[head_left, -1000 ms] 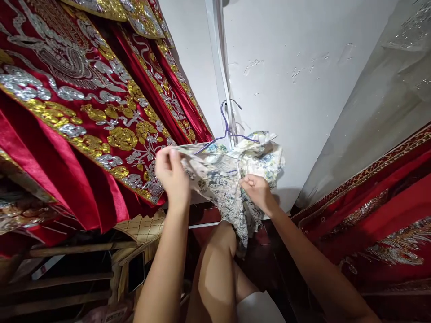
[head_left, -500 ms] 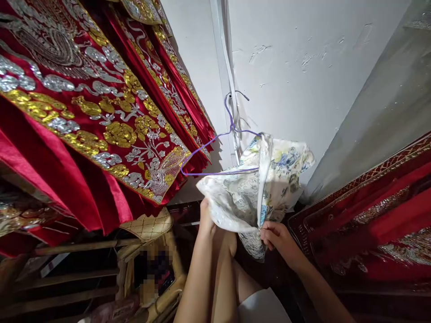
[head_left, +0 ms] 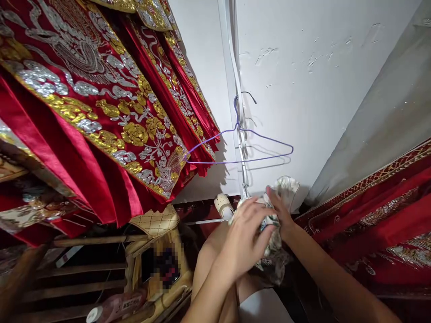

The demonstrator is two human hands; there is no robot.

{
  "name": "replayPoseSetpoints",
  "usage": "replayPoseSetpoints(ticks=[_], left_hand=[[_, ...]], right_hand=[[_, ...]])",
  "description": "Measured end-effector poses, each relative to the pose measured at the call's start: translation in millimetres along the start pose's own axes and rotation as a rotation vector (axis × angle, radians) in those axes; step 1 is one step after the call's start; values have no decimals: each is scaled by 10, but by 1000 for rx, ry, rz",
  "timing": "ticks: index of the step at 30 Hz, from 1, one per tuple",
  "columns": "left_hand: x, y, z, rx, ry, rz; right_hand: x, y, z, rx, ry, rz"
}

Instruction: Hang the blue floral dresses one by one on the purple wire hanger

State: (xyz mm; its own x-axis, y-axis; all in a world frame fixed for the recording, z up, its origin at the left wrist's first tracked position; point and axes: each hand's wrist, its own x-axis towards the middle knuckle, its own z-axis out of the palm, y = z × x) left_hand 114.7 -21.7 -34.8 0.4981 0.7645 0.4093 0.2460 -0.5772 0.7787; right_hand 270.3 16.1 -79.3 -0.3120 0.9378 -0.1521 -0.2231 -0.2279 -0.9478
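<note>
A white garment with a blue and green flower print [head_left: 288,189] is bunched up above my lap. My left hand [head_left: 247,233] curls over its near side, thumb apart from the fingers, gripping the cloth. On the other side my right hand [head_left: 281,211] holds it too, thumb upward; its other fingers are mostly hidden by cloth and my left hand. Above, a purple wire hanger [head_left: 215,162] hangs bare from a white strap with loops [head_left: 232,54] against the wall.
Red costumes with gold and silver sequins [head_left: 134,134] hang at the left. More red beaded fabric [head_left: 380,224] lies at the right. A bamboo chair [head_left: 168,296], a pink bottle with a white cap [head_left: 116,307] and a pale clog [head_left: 222,204] are below.
The garment has come off the hanger and dropped toward my lap, now bunched between my hands. My left hand has moved right, and my right hand has risen slightly.
</note>
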Motion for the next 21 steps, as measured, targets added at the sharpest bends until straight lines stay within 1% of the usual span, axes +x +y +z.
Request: replayPoseSetpoints(ticks=[2,3,4,6,8,10,12,13,14,15,16,18,19,20,21], left_hand=[[-9,-26,-99,116,127,-37],[-4,-71,-158,111,139,-59],[7,-132,-211,70,101,-72],[35,-281,-273,-72,-60,-78],[44,-435,-266,-184,-221,-95],[13,-568,-220,-190,-338,-136],[-65,-670,-184,-158,-461,-196],[-116,-710,-181,-156,-515,-235],[-171,-744,-192,-167,-550,-281],[-225,-771,-218,-189,-565,-334],[-274,-793,-258,-223,-562,-389],[-347,-822,-378,-289,-511,-478],[-369,-829,-455,-297,-464,-496],[-382,-830,-540,-268,-393,-491],[-388,-825,-631,-193,-306,-468]], right_hand=[[-13,-88,19,20,-113,110],[-27,-145,10,2,-186,174],[-41,-217,-6,-33,-265,235],[-64,-413,-44,-145,-401,319],[-84,-665,-71,-339,-564,353],[-113,-933,-90,-543,-711,328],[-146,-1165,-123,-724,-777,244],[-152,-1255,-153,-800,-756,181],[-142,-1324,-195,-875,-696,105],[-110,-1370,-249,-941,-588,11],[-53,-1392,-313,-987,-438,-96],[138,-1369,-463,-1002,-94,-305],[263,-1326,-542,-992,44,-380],[399,-1265,-616,-986,138,-429],[536,-1188,-683,-982,181,-451]])
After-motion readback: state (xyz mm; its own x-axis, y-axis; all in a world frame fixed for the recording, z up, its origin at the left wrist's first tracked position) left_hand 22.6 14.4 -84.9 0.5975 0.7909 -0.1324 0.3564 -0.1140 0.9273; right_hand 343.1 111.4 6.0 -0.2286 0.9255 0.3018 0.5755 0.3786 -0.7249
